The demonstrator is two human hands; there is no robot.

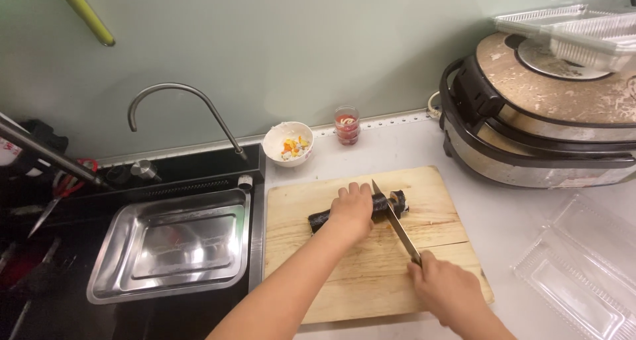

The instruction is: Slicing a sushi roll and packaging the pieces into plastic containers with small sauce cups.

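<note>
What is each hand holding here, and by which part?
The right hand holds a knife by its handle. The left hand presses down over the middle of the dark seaweed roll on the wooden cutting board.

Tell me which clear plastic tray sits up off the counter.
The tray on top of the cooker; the other trays lie on the counter by the cutting board.

The left hand (pixel 351 211) lies palm down, fingers curled, in the middle of the scene, its forearm reaching up from the near edge. The right hand (pixel 447 288) is closed in a fist, near and to the right.
</note>
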